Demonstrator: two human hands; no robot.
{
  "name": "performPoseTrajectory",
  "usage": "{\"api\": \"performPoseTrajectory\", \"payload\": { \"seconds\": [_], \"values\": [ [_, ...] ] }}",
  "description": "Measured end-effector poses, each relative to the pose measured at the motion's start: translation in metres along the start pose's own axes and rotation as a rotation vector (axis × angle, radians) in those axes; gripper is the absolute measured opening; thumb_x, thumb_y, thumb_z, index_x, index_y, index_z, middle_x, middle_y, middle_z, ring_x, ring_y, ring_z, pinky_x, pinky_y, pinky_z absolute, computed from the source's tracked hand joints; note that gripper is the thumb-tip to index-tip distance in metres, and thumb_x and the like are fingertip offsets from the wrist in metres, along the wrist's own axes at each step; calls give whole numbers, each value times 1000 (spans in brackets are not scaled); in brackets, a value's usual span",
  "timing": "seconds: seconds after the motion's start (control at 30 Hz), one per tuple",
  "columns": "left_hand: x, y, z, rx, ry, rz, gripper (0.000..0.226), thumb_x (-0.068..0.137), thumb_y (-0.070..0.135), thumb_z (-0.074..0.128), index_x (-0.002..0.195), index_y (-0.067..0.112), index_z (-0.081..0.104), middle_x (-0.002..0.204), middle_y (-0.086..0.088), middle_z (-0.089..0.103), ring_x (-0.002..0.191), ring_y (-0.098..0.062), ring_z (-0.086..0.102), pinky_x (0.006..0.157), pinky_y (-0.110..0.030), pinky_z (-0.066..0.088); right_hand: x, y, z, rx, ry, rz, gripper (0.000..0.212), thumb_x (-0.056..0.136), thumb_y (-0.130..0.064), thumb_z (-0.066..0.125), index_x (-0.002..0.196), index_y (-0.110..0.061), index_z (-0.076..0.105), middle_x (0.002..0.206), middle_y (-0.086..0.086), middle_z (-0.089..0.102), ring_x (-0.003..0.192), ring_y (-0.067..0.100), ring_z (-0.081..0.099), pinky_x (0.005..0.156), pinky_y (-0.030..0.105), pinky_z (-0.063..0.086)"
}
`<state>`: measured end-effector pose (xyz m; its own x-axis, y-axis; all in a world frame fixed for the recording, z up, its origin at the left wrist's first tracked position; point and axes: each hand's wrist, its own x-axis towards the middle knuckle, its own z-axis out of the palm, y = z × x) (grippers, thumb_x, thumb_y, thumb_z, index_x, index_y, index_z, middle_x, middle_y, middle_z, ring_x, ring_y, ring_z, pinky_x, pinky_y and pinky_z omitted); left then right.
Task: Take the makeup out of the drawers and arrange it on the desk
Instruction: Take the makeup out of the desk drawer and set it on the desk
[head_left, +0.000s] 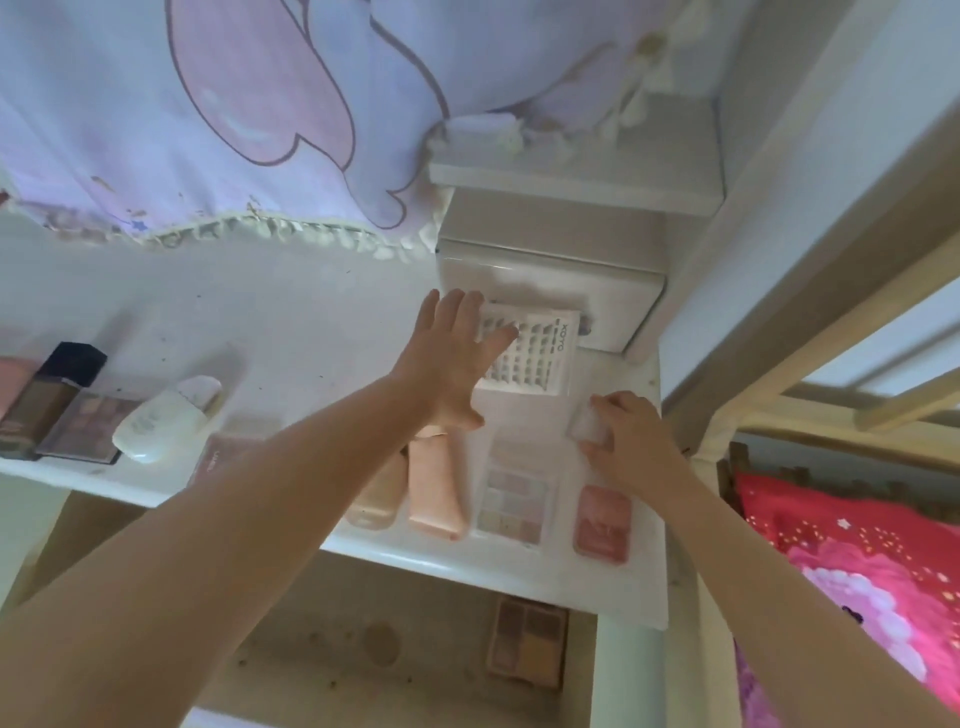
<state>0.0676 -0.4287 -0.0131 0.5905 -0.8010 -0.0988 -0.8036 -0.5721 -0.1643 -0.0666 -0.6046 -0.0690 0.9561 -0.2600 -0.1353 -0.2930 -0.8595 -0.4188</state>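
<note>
On the white desk (291, 312), just in front of the small beige drawer box (550, 280), lies a white lash tray (535, 353). The left hand (447, 364) rests on the left part of this tray with fingers straight and spread; it grips nothing. Right of the tray and nearer to the person, the right hand (623, 431) curls its fingers around a small white object (587, 426); what this object is I cannot tell.

Nearer than the tray, along the desk edge, lie two peach tubes (434, 493), a pale eyeshadow palette (511, 499) and a pink compact (602, 525). Far left of the tray are a white oval case (166, 418), a darker palette (85, 426) and a brown foundation bottle (47, 395). Below the desk edge, an open drawer (311, 649) holds a brown palette (527, 642).
</note>
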Motion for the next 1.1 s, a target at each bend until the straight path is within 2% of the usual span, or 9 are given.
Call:
{"api": "performPoseTrajectory", "payload": {
  "seconds": [0.13,0.4,0.5,0.57,0.63,0.73,0.83,0.93,1.1],
  "values": [
    [16,-6,12,24,-46,63,94,65,45,71,138,25,17,143,-18,9,133,-34,6,113,-46,4,7,9,9,48,105,-30,48,83,-15,62,127,-1,49,126,17,50,122,31,38,104,29,24],
    [17,-11,27,-34,-63,77,94,63,43,73,139,23,22,147,-18,4,135,-34,2,112,-48,1,4,8,12,165,241,-80,36,69,1,73,102,9,64,107,28,62,102,44,56,93,37,35],
    [15,-14,28,-57,-140,111,90,63,42,74,135,18,27,143,-15,19,132,-32,17,109,-46,22,2,5,14,183,218,-56,36,75,-1,68,109,10,60,117,28,57,111,43,51,97,37,33],
    [15,-16,31,-101,-208,133,79,67,36,73,132,15,33,135,-8,38,123,-27,33,96,-37,39,0,7,16,181,220,-59,36,76,-1,67,109,11,59,119,29,56,113,43,51,98,37,31],
    [14,-19,32,-107,-235,121,71,70,32,70,130,16,37,131,-6,43,121,-25,36,89,-36,44,-1,7,17,188,215,-69,36,76,0,67,109,11,59,118,29,56,112,43,51,98,39,31],
    [14,-22,30,-69,-234,158,56,76,33,64,127,18,44,130,-5,44,122,-25,37,90,-36,46,-1,9,17,184,214,-73,36,77,-1,66,111,9,59,119,29,56,112,43,51,99,41,33],
    [11,-19,30,-16,-220,175,45,84,34,56,125,19,47,126,-1,49,118,-23,42,88,-35,46,-1,11,16,173,163,-44,39,83,-5,61,119,5,54,130,24,49,123,37,44,107,40,30],
    [9,-16,26,13,-214,174,36,87,32,53,120,16,50,118,-1,54,111,-22,47,85,-34,44,4,11,12,100,89,-78,41,90,-5,48,131,1,41,144,19,32,136,32,27,113,35,18],
    [8,-8,28,-22,-218,66,31,87,21,54,117,12,52,118,-3,56,109,-24,51,84,-33,42,17,7,11,-12,-32,-31,49,92,2,34,139,-8,28,152,9,17,142,30,8,114,33,9]
  ]
}}
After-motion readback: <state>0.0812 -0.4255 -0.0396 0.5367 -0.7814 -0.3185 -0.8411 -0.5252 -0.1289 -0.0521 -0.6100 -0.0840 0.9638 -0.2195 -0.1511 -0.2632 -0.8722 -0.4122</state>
